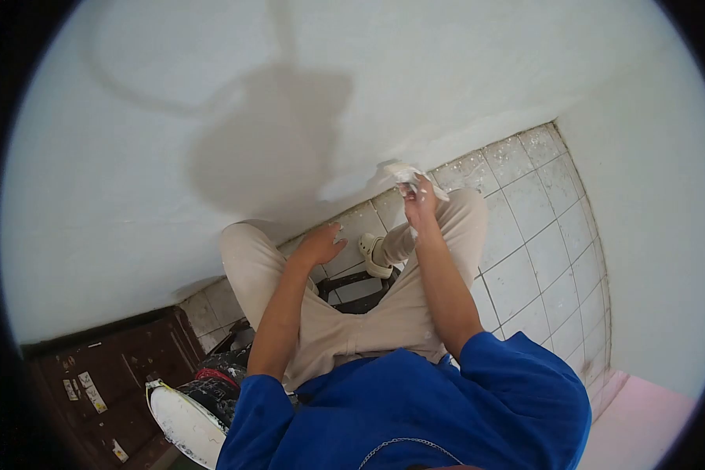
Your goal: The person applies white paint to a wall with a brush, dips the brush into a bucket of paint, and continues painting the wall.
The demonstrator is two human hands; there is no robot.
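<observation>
My right hand is closed round a crumpled whitish cloth, which sticks out past the fingers near the foot of the white wall. White smears mark the fingers. Over my knee on the other side, my left hand hangs with its fingers loosely apart and nothing in them. Beige trousers cover my bent legs, and a cream clog is on the tiled floor between them.
Grey floor tiles with white specks run along the wall. A paint-spattered bucket stands at lower left, beside a dark brown door. A black frame lies beneath my legs. Another wall rises at right.
</observation>
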